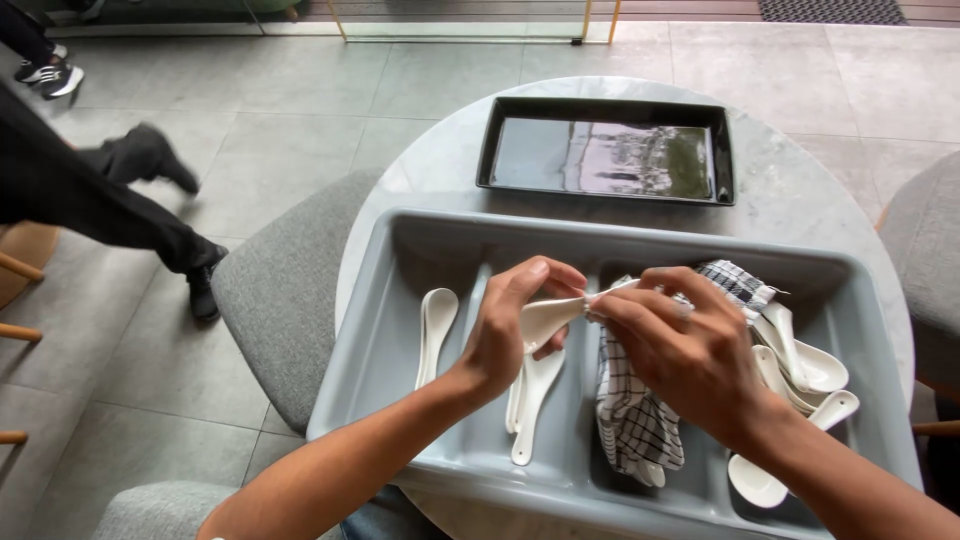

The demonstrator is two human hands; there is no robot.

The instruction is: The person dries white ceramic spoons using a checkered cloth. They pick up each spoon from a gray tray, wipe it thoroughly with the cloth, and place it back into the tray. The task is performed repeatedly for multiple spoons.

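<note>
Where the round grey marble desk (800, 200) stands on a floor of large grey tiles (300, 100), grey upholstered chairs (285, 290) ring it, and a person in dark trousers and dark shoes (110, 190) is at the left edge of the room. A shallow black rectangular tray (607, 155), glossy and reflecting, sits at the far side of the desk. Nearer lies a grey plastic bin (400, 260) split into long compartments. Over its middle, the left hand (515, 325) pinches the bowl of a white ceramic spoon (548, 318) between thumb and fingers, while the right hand (680, 350) presses a black-and-white checked cloth (630, 410) around the spoon's handle, fingers closed on the fabric; the cloth hangs down into the compartment below. One white spoon (435, 330) lies in the left compartment, two more (528, 405) under the left hand, and a heap of white spoons (805, 380) fills the right compartment. No labels or signs show.
</note>
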